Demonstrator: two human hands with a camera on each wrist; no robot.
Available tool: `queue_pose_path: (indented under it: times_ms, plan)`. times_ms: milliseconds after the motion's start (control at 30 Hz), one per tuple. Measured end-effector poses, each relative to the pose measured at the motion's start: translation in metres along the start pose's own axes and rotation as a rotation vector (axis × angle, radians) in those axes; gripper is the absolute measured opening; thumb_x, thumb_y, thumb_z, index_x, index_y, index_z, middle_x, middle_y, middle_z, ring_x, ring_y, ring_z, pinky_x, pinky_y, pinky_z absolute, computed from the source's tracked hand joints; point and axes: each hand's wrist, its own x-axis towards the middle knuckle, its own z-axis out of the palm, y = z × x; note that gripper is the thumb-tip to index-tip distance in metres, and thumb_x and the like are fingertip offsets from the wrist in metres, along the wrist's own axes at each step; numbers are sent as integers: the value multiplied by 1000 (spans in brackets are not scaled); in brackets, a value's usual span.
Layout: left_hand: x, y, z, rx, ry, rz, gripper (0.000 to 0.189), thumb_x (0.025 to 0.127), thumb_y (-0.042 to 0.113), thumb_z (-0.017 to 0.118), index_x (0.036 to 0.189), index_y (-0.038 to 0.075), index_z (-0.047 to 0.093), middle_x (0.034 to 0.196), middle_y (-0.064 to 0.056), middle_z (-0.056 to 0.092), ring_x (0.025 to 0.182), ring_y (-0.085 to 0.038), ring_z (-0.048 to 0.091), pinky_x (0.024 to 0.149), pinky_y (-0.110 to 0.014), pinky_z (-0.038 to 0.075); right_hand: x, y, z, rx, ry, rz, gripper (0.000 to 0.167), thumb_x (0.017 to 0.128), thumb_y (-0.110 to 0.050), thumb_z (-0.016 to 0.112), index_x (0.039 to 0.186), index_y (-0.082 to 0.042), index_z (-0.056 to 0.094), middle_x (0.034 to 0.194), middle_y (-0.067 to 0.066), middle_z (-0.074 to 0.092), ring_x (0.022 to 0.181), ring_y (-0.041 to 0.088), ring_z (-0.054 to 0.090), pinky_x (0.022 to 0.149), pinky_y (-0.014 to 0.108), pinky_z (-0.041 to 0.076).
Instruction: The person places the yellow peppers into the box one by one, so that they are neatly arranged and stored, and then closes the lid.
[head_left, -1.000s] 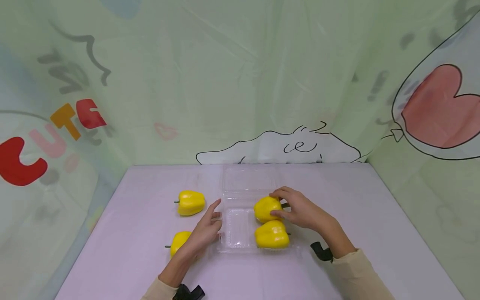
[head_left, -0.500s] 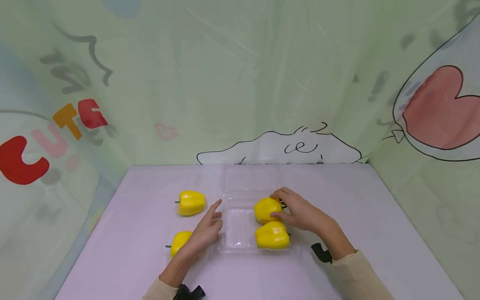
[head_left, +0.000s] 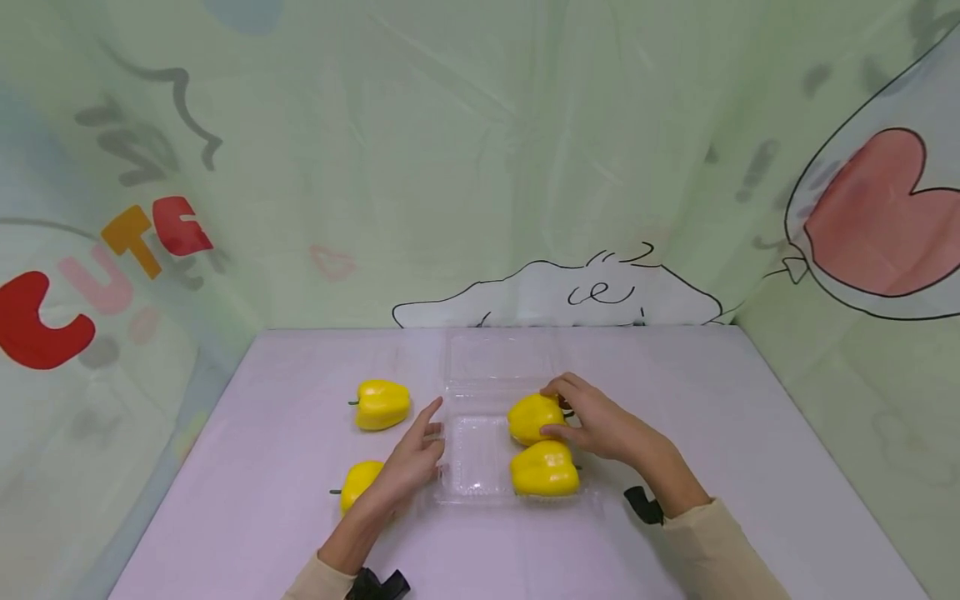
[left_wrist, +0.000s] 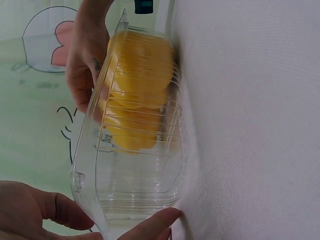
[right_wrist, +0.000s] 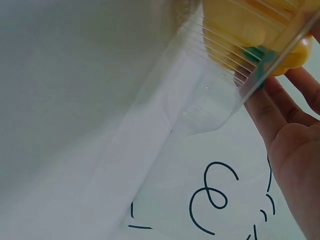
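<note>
On the table lies a clear plastic clamshell container (head_left: pixel 477 462), lid (head_left: pixel 498 358) folded back away from the person. Two yellow bell peppers occupy its right half, a far one (head_left: pixel 534 418) and a near one (head_left: pixel 545 469), stems pointing right. My right hand (head_left: pixel 600 417) holds the far pepper from its stem end, thumb on the near side and fingers on the far side. At the container's left edge is my left hand (head_left: pixel 411 462), index finger pointing forward; in the left wrist view its digits (left_wrist: pixel 70 215) lie on either side of the rim, gripping it.
Two more yellow bell peppers lie left of the container: one further back (head_left: pixel 382 405), one (head_left: pixel 360 485) partly hidden behind the left forearm. The pale table (head_left: pixel 750 467) is enclosed by a printed green curtain (head_left: pixel 450 167).
Both hands stay nearly in place. Around the far pepper, the right hand's fingers shift very slightly, and its stem shows less than a second ago.
</note>
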Motion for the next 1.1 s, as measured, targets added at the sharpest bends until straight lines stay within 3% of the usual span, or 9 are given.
queue_pose_path:
  times_ms: [467, 667, 933, 1100]
  plan:
    - [-1, 0, -1, -1, -4, -7, 70, 106, 10, 44, 170, 27, 23, 167, -26, 34, 148, -48, 43, 111, -63, 52, -1, 3, 5, -35, 21, 4, 53, 95, -31, 80, 138, -4, 63, 140, 12, 61, 120, 28, 67, 105, 48, 60]
    - [-1, 1, 0, 1, -4, -6, 70, 106, 10, 44, 170, 26, 23, 167, -26, 35, 148, -48, 43, 111, -62, 53, -4, 2, 3, -40, 36, 11, 61, 97, -31, 78, 146, 0, 57, 145, 15, 62, 122, 32, 67, 105, 51, 59]
    - [-1, 1, -1, 7, -7, -5, 69, 106, 10, 44, 170, 27, 23, 167, -26, 35, 147, -47, 44, 111, -62, 53, -20, 8, -3, -34, 152, 0, 53, 98, -23, 76, 145, -5, 59, 145, 14, 65, 127, 38, 66, 106, 57, 58]
    - [-1, 1, -1, 4, -13, 0, 69, 106, 10, 44, 170, 27, 22, 166, -27, 34, 148, -47, 43, 111, -61, 53, -30, 16, -2, -42, 163, 15, 57, 99, -24, 76, 149, -6, 55, 151, 17, 57, 136, 40, 59, 110, 62, 54]
